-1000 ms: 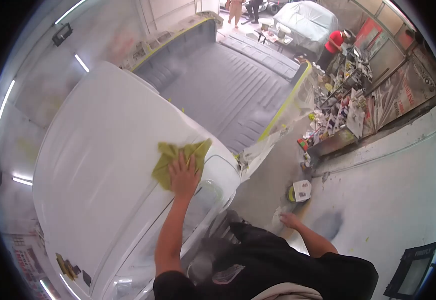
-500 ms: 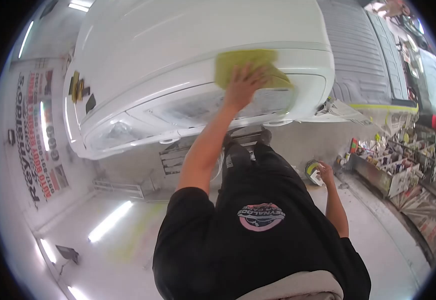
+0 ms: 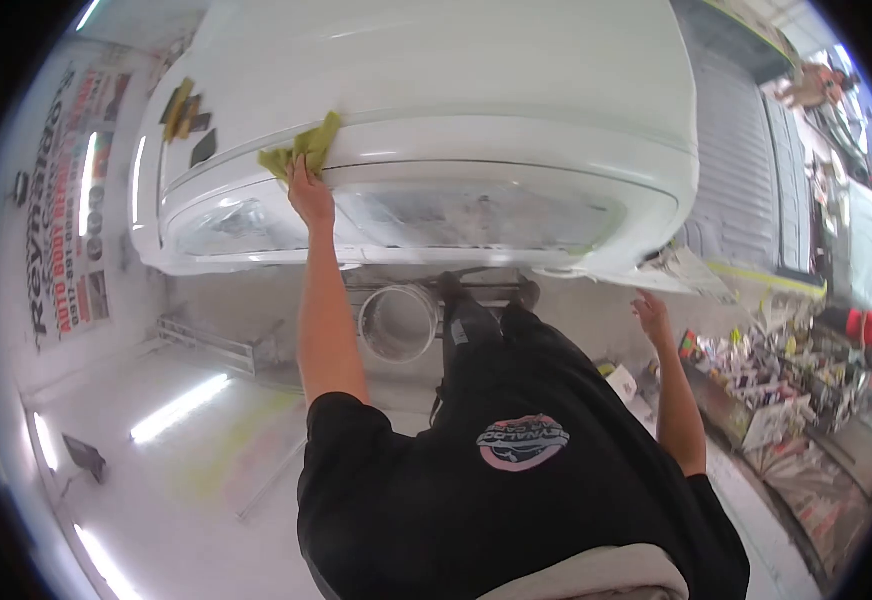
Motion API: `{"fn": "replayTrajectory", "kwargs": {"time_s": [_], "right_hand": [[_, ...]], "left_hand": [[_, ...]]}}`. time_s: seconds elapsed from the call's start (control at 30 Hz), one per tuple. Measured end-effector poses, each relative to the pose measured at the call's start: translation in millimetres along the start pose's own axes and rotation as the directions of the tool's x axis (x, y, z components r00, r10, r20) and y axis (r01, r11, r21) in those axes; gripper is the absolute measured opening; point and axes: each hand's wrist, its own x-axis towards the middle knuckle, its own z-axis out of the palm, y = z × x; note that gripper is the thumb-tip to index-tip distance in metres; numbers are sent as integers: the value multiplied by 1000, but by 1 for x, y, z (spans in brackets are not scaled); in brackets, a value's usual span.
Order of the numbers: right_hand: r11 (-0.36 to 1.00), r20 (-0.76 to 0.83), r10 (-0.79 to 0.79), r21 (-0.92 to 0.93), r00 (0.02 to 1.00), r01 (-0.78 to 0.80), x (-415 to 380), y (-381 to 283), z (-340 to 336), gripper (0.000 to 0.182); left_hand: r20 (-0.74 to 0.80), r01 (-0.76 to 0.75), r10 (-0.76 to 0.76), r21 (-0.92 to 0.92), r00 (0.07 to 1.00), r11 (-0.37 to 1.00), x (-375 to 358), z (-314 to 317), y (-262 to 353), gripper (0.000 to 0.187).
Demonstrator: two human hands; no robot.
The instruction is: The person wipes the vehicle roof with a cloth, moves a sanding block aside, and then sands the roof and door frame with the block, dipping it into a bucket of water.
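Observation:
My left hand (image 3: pixel 311 195) is closed on a yellow-green cloth (image 3: pixel 301 148). The cloth is bunched up and rests on the roof edge of a white vehicle (image 3: pixel 496 70), above its side windows. Clear plastic film seems to cover the window (image 3: pixel 476 215) below that edge. Off to the right, away from the bodywork, my right hand (image 3: pixel 653 318) hangs in the air with its fingers loosely bent and apart; nothing shows in it.
Yellow and dark blocks (image 3: pixel 181 112) lie on the vehicle's roof at the left. A white bucket (image 3: pixel 397 323) stands on the floor near my feet. Crowded shelves (image 3: pixel 756 375) of bottles and cans are on the right, and a person in a red cap (image 3: pixel 864 326) is beyond them.
My left hand has swept the cloth leftward along the roof edge, and the cloth has gone from spread flat to bunched. My right hand has risen slightly in view.

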Motion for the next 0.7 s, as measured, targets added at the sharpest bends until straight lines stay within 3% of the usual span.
{"fn": "replayTrajectory", "kwargs": {"time_s": [0.03,0.1,0.13,0.2,0.23,0.27,0.3,0.33,0.37,0.5,0.6,0.7], "right_hand": [[985,-8,-148,-95,989,146,4,20,9,48],[997,3,-44,-64,999,44,0,2,15,47],[990,45,-93,-98,995,97,-5,26,25,47],[981,108,-76,-171,991,94,-13,75,51,46],[976,128,-13,-214,992,40,-18,83,60,45],[967,215,-60,-228,975,110,-25,76,61,46],[979,257,30,-203,966,24,-25,47,58,44],[980,297,120,-188,947,-66,-25,16,55,42],[940,307,340,-139,889,-312,-31,-26,51,39],[950,217,300,16,929,-311,-24,-87,42,46],[940,141,317,87,938,-331,-23,-117,45,47],[916,122,382,79,916,-393,-20,-157,44,47]], "left_hand": [[-19,51,-52,-28,998,998,10,-11,-12,43],[-95,106,-132,-235,987,966,0,-41,40,37],[-120,125,-175,-340,977,932,-15,-46,77,35],[-189,-40,-46,-428,981,903,-44,-29,118,36],[-116,-35,-24,-482,993,876,-60,-18,138,39],[-125,-173,136,-366,983,914,-69,-6,158,41],[-98,-257,240,-249,966,934,-74,15,164,45],[-1,-244,246,-152,969,958,-82,40,166,47],[100,-232,237,-58,966,971,-85,56,164,50],[112,-176,169,60,979,982,-53,61,130,53],[-56,107,-99,175,994,979,7,42,63,53],[-218,159,-112,212,969,964,66,31,-38,54]]}}
